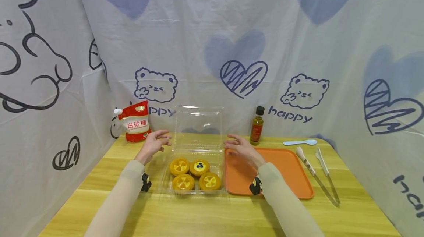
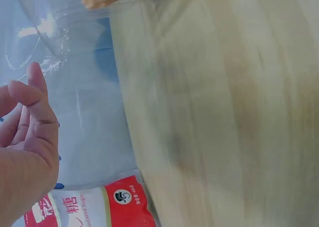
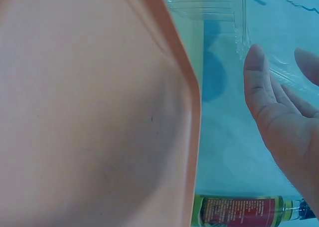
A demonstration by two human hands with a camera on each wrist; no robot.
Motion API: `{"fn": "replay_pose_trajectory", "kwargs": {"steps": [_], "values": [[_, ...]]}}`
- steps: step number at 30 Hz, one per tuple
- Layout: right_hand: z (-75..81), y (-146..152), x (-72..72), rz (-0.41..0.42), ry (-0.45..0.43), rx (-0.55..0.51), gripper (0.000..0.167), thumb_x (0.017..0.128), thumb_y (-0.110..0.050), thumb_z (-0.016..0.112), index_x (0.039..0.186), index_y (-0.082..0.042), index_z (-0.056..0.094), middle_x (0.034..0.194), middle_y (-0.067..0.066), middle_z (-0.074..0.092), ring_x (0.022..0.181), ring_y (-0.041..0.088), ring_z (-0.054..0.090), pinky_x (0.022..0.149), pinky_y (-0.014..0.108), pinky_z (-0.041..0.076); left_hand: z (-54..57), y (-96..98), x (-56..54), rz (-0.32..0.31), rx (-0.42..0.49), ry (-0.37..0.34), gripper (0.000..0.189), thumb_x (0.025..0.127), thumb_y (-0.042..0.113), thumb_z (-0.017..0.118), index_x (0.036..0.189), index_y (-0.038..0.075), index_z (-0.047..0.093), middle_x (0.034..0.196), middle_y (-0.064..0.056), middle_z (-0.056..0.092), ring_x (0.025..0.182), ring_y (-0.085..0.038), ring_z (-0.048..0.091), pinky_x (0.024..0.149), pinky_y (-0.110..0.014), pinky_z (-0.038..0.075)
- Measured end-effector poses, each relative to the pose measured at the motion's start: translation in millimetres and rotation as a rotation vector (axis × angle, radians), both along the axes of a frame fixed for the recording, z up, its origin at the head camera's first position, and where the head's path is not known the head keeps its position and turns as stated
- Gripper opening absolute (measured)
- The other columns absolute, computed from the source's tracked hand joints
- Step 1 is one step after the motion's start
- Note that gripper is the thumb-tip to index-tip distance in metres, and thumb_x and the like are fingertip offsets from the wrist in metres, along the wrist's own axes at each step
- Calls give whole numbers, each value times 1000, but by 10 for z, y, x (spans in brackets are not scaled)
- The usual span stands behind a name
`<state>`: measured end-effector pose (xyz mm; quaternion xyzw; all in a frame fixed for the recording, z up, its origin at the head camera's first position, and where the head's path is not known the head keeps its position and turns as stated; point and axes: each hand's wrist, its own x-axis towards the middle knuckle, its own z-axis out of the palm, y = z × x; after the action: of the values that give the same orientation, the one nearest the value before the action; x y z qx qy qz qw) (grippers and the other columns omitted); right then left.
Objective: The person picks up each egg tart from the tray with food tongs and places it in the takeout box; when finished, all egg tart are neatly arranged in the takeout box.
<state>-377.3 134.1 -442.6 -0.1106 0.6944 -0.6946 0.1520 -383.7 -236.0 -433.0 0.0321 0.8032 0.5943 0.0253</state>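
Note:
A clear plastic clamshell box (image 1: 212, 191) stands on the table with its lid (image 1: 198, 126) raised upright. Inside lie several egg tarts (image 1: 180, 166), one topped with blueberries (image 1: 200, 165), the others with yellow fruit pieces. My left hand (image 1: 155, 144) hovers at the left of the lid, fingers loosely bent and holding nothing. On the lid's other side is my right hand (image 1: 243, 148), above the orange tray (image 1: 281, 170), its fingers relaxed toward the lid's edge. In the right wrist view, the fingertips (image 3: 255, 57) overlap the clear plastic.
Behind my left hand stands a red and white sugar bag (image 1: 136, 123). A small bottle with a red label (image 1: 256, 126) stands behind the tray. Farther right are a pale blue spoon (image 1: 299, 142) and metal tongs (image 1: 319, 178). A printed cloth (image 1: 198, 20) hangs along the table's back.

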Motion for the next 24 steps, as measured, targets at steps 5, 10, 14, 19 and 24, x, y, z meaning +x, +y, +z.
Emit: {"fn": "replay_pose_trajectory", "kwargs": {"steps": [5, 10, 14, 19, 24], "values": [[27, 22, 26, 40, 14, 7, 59, 100, -4, 52, 153, -2, 26, 148, 28, 38, 131, 43, 46, 112, 54, 37, 32, -14, 46, -3, -25, 33, 42, 101, 10, 50, 142, 1, 47, 131, -24, 56, 97, -24, 65, 64, -25, 52], [3, 32, 22, 49, 55, 52, 55, 98, -3, 55, 149, -1, 35, 144, 28, 44, 127, 38, 52, 110, 51, 42, 33, -5, 74, -14, -1, 77, 38, 100, 11, 53, 137, 1, 51, 127, -26, 56, 91, -19, 66, 65, -26, 54], [-13, 36, 9, 54, 70, 56, 54, 98, -1, 55, 148, 2, 36, 145, 29, 42, 127, 34, 52, 110, 50, 42, 50, 6, 95, -19, 35, 68, 38, 101, 13, 53, 137, -1, 50, 131, -28, 53, 99, -27, 66, 69, -27, 57], [-8, 48, 15, 78, 101, 77, 52, 99, -3, 54, 147, 5, 35, 147, 29, 40, 132, 39, 47, 113, 52, 36, 92, 22, 102, -28, 85, 62, 39, 105, 19, 46, 134, -6, 46, 132, -29, 50, 107, -32, 64, 77, -30, 59], [0, 59, 33, 83, 88, 59, 46, 100, -2, 51, 143, 8, 38, 145, 29, 42, 135, 43, 43, 114, 52, 34, 94, 41, 105, -9, 168, 30, 37, 107, 18, 33, 130, -9, 46, 130, -28, 50, 102, -24, 65, 85, -35, 59]]}}
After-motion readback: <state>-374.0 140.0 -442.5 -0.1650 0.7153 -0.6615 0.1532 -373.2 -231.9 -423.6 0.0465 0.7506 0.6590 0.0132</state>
